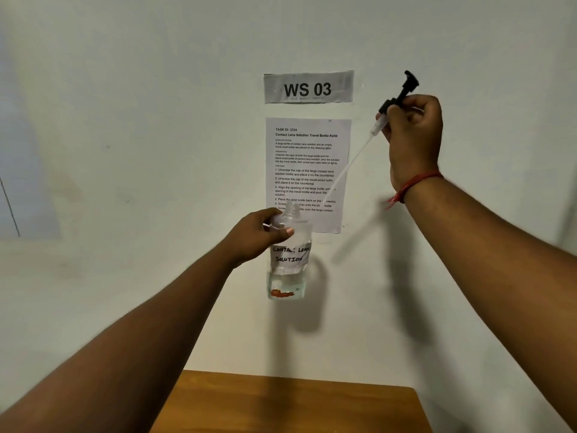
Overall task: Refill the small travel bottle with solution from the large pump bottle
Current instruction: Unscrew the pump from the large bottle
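At the bottom of the view, nearest to the person, is the wooden table [290,404], and only its far part shows, against the wall. Above it both bare forearms reach forward and up. The left hand [256,235] holds the large bottle [288,270] in the air in front of the wall, well above the table; its fingers and thumb are curled round the shoulder of the bottle, just under the neck. The bottle is clear and stands nearly upright, its long axis vertical, with the open threaded neck [292,208] pointing up and the base pointing down to the table. A white label [290,254] on its body reads "CONTACT LENS SOLUTION" in handwriting, and a little clear liquid lies at the bottom, near a red mark. The right hand [412,132], higher and to the right, grips the black pump head [401,95], which is out of the bottle. The pump lies on a slant: its black top points up and to the right, and its thin clear dip tube [349,165] runs down and to the left, toward the neck of the bottle; the tip looks a little above and to the right of the opening. A red thread [415,184] is tied round the right wrist. Farthest, on the white wall [125,120], a printed task sheet [307,170] is stuck, partly behind the bottle, and above it a sign [308,87] reads "WS 03".
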